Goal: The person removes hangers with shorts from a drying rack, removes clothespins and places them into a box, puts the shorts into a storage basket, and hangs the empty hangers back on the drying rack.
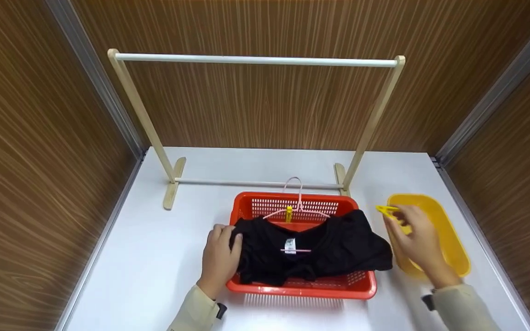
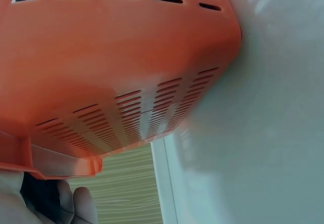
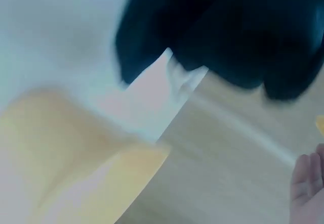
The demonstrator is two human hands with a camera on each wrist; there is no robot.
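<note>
Pale sleeves (image 1: 194, 309) come nearest, then the left hand (image 1: 221, 255) pinching a black shirt (image 1: 320, 262) and the right hand (image 1: 419, 236), fingers clamped on a yellow clip (image 1: 387, 209). Shirt and pink hanger (image 1: 300, 206) lie over a red basket (image 1: 302, 290) (yellow tub (image 1: 451, 250) alongside); a rack (image 1: 256, 59) stands beyond.

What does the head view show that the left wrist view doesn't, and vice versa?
Only the head view shows the drying rack, the pink hanger, the yellow tub and the right hand pinching a yellow clothespin.

Only the left wrist view gives a low close-up of the slotted outer wall of the red basket.

Both show that basket, the left hand gripping the black shirt (just a scrap by wrist), the white table and wood-grain panelling.
</note>
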